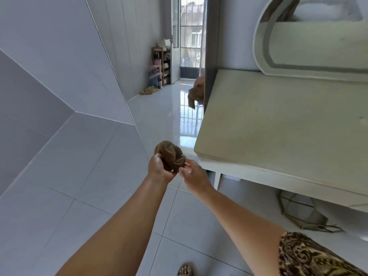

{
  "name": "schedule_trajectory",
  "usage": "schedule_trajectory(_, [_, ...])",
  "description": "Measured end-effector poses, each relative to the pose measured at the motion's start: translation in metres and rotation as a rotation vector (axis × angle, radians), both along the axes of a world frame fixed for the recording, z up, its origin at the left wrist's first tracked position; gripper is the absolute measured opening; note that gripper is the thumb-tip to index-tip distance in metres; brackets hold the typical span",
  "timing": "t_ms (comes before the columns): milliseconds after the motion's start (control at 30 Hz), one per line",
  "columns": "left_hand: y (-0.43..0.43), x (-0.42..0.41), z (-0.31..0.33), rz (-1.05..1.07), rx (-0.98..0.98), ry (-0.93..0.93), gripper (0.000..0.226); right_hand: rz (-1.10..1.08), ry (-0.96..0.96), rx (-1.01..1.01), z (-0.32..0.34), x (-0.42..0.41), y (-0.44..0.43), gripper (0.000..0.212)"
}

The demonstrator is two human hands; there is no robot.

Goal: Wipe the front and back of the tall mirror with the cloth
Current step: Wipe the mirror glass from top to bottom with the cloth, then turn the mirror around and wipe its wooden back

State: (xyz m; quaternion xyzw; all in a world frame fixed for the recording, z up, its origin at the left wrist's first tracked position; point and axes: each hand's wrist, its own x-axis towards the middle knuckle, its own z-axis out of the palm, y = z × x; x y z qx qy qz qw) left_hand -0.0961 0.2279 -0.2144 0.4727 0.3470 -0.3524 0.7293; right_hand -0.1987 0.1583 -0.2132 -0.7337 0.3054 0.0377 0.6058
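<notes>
A brown cloth (169, 155) is bunched into a ball in front of me, over the tiled floor. My left hand (159, 171) cups it from below and the left. My right hand (194, 176) pinches the cloth's right edge with thumb and fingertips. The tall mirror (179, 108) stands ahead, just left of the table's end, and I see it at a slant. It reflects a hallway, and a hand with the brown cloth shows at its right edge. Both hands are short of the glass and do not touch it.
A cream dressing table (278, 124) with an oval mirror (310, 42) fills the right side. A wire basket (304, 214) sits under it. White tiled wall panels (59, 76) close the left. A shoe rack (161, 66) and a glazed door (191, 36) appear far ahead.
</notes>
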Motion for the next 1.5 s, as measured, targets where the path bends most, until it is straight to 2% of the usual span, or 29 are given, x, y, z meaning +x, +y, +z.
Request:
schedule_trajectory(167, [0.002,-0.026,0.067,-0.121,-0.051,-0.067,0.043,0.015,-0.022,-0.084,0.070,-0.026,-0.022,0.050])
schedule_trajectory(367, [-0.014,-0.054,0.138,-0.284,-0.121,-0.136,0.049,-0.038,-0.060,-0.091,0.136,-0.049,-0.053,0.059])
schedule_trajectory(500, [-0.028,-0.059,0.169,-0.393,-0.023,-0.227,0.040,-0.038,-0.110,-0.057,0.170,-0.051,-0.069,0.056])
schedule_trajectory(667, [-0.047,-0.051,0.204,-0.624,0.125,-0.313,0.027,-0.079,-0.080,0.170,0.200,-0.049,-0.091,0.067])
schedule_trajectory(800, [-0.067,-0.035,0.220,-0.754,0.157,-0.379,0.018,-0.165,-0.055,0.173,0.213,-0.043,-0.111,0.062])
schedule_trajectory(900, [-0.086,-0.022,0.229,-0.818,0.212,-0.429,0.021,-0.211,-0.041,0.170,0.218,-0.033,-0.128,0.054])
schedule_trajectory(1100, [-0.130,0.002,0.238,-0.823,0.181,-0.521,0.025,-0.326,-0.070,0.128,0.224,-0.003,-0.163,0.045])
schedule_trajectory(1233, [-0.159,0.023,0.246,-0.741,0.086,-0.540,0.031,-0.349,-0.033,-0.068,0.235,0.024,-0.195,0.051])
schedule_trajectory(1333, [-0.173,0.041,0.259,-0.706,0.162,-0.599,0.033,-0.320,0.006,-0.158,0.250,0.049,-0.221,0.059])
schedule_trajectory(1500, [-0.183,0.070,0.277,-0.656,0.356,-0.876,0.031,-0.204,-0.066,-0.217,0.279,0.095,-0.247,0.048])
